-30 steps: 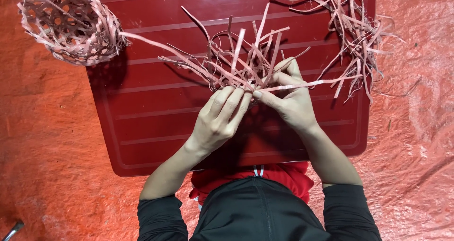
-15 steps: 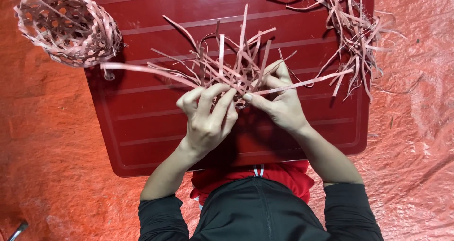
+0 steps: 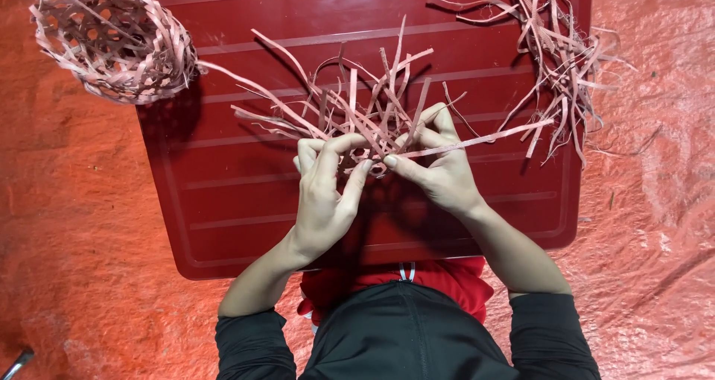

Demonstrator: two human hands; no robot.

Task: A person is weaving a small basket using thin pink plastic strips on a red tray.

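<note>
Both grips, left hand (image 3: 324,194) and right hand (image 3: 439,171), pinch strips of the weave (image 3: 365,119) over the red tray (image 3: 223,223); it seems only a loose base, unlike the finished basket (image 3: 112,41), with spare strips (image 3: 558,52) waiting.

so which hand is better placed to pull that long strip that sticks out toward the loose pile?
Probably the right hand: its fingertips already pinch the long strip, which runs toward the loose pile. The left hand steadies the woven strips.
</note>
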